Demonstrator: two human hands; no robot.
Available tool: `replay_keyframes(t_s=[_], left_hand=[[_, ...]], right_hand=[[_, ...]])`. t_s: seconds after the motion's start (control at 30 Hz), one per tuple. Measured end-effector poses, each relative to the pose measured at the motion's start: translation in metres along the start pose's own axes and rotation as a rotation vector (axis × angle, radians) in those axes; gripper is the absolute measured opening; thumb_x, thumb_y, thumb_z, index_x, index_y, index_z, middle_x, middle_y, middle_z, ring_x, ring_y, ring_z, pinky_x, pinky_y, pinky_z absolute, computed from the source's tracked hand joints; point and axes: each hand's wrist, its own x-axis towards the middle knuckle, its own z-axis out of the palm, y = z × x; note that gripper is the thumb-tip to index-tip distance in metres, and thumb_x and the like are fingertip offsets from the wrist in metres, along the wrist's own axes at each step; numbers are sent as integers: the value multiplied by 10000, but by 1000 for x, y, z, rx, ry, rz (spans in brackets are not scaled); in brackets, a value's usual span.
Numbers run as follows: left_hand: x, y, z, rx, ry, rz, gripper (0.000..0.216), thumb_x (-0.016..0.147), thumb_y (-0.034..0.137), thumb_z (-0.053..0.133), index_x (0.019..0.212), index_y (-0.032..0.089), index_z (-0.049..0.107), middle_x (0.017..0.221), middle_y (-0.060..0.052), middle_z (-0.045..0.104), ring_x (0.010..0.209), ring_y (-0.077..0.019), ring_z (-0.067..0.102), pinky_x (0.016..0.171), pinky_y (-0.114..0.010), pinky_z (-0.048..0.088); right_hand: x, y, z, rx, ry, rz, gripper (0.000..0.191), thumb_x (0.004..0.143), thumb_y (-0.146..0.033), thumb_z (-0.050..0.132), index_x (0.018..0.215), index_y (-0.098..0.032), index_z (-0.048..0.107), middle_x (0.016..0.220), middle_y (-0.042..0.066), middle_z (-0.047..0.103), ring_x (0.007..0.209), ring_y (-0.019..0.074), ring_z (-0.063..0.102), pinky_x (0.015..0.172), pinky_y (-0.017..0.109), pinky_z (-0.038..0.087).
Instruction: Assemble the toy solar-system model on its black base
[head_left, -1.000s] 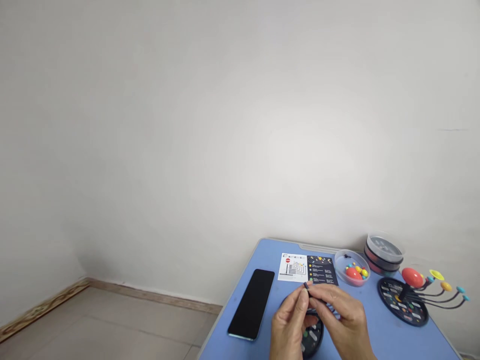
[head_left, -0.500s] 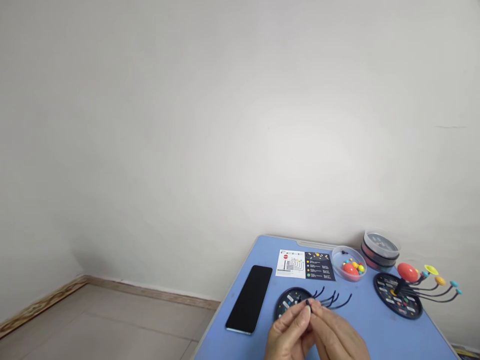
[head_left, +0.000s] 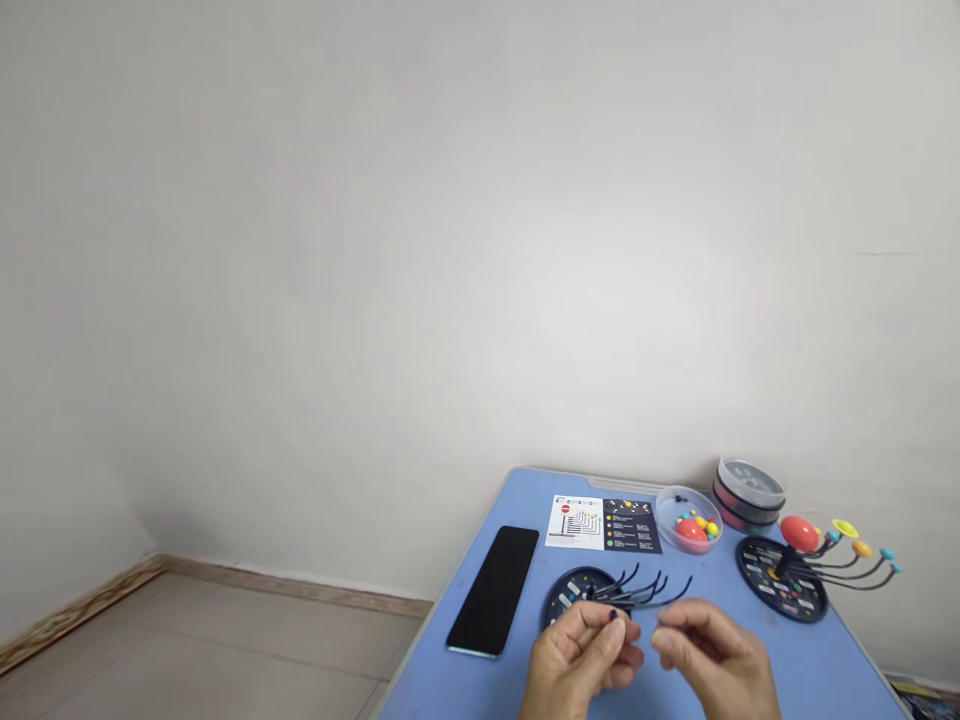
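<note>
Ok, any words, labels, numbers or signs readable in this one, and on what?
No text can be quoted.
Instruction card: printed lines and a red round sign, too small to read.
Near black disc by the left hand: pale labels, blurred.
Assembled model's disc: labels, blurred.
Phone: screen dark, nothing shown.

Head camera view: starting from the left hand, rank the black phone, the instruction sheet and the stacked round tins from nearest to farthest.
From the left hand:
1. Black phone, just to its left, at the table's near left edge.
2. Instruction sheet, straight beyond it, toward the wall.
3. Stacked round tins, far right, at the back of the table.
</note>
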Motion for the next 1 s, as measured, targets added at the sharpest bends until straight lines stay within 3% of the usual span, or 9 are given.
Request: replay_keyframes(t_s=[0.1, 0.23, 0.37, 0.6, 0.7, 0.83, 1.0], left_hand=[[0, 3, 5, 97, -40, 121, 449, 596, 561, 857, 730, 148, 740, 677, -74, 717, 589, -166, 635, 551, -250, 511], [1, 1, 9, 132, -47, 176, 413, 635, 542, 832, 729, 154, 726, 651, -68, 703, 598, -178, 639, 556, -261, 526], [3, -1, 13, 114, -13, 193, 393, 632, 522, 835, 710, 157, 711, 654, -71, 710, 620, -194, 660, 595, -275, 536], [5, 0, 17, 69, 15, 169, 363, 596, 459, 872, 639, 166, 663, 550, -20, 657, 533, -146, 609, 578, -244, 504], [8, -1, 16, 27, 30, 150, 346, 584, 417, 883, 619, 165, 648, 527, 1, 638, 512, -121, 583, 560, -220, 484], [9, 4, 16, -40, 80, 82, 318, 562, 355, 894, 609, 160, 648, 562, 1, 653, 535, -114, 600, 544, -196, 465], [7, 15, 19, -89, 76, 19, 329, 539, 352, 906, 635, 144, 670, 604, -35, 698, 518, -97, 584, 528, -181, 454]], right_hand=[[9, -4, 2, 256, 23, 297, 394, 647, -573, 804, 697, -187, 746, 524, 7, 637, 461, 144, 577, 487, 253, 510], [11, -2, 9, 336, 0, 357, 400, 656, -567, 800, 699, -174, 734, 553, 12, 626, 522, 144, 564, 550, 265, 503], [11, 0, 10, 286, -41, 300, 360, 703, -550, 770, 688, -193, 727, 574, 8, 632, 545, 144, 561, 543, 248, 498], [5, -2, 21, 126, 84, 58, 257, 788, -447, 723, 678, -215, 734, 632, 4, 626, 615, 158, 595, 592, 241, 505], [2, -2, 25, 73, 132, -61, 192, 822, -413, 700, 765, -241, 766, 666, 8, 646, 621, 158, 605, 594, 242, 512], [-1, 0, 24, 7, 98, -237, 210, 842, -409, 692, 989, -287, 776, 744, 28, 679, 658, 175, 625, 621, 272, 544], [-2, 7, 17, -30, 88, -217, 310, 841, -398, 698, 1125, -279, 735, 842, 38, 735, 695, 176, 672, 646, 254, 584]])
